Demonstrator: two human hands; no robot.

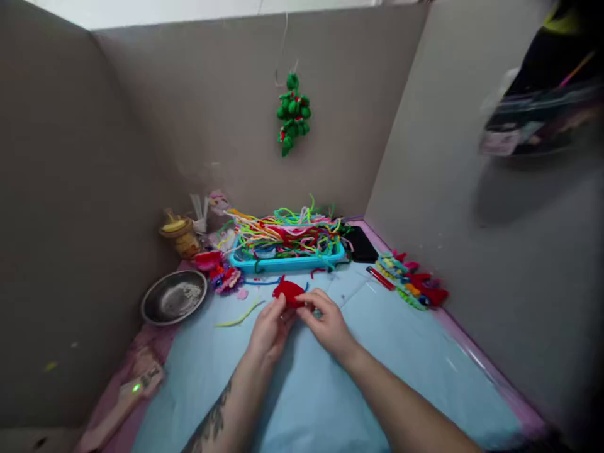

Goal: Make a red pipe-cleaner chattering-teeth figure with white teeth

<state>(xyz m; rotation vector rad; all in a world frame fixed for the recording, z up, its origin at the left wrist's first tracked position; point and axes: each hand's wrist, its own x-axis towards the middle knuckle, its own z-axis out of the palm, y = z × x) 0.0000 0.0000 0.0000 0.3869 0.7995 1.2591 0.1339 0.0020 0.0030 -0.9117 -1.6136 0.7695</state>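
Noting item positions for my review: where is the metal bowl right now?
In the head view, the metal bowl is on the left side of the table, just left of the colorful bundle.

Boxed in by a grey back panel point(212, 94), a darker left panel point(56, 189) and a paler right panel point(425, 170). Backed higher up by a white surface point(179, 9). Fitted with a light-blue-covered table point(448, 371) with a pink border point(523, 412). Lit softly, with a blurry shadow point(500, 195) on the right panel.
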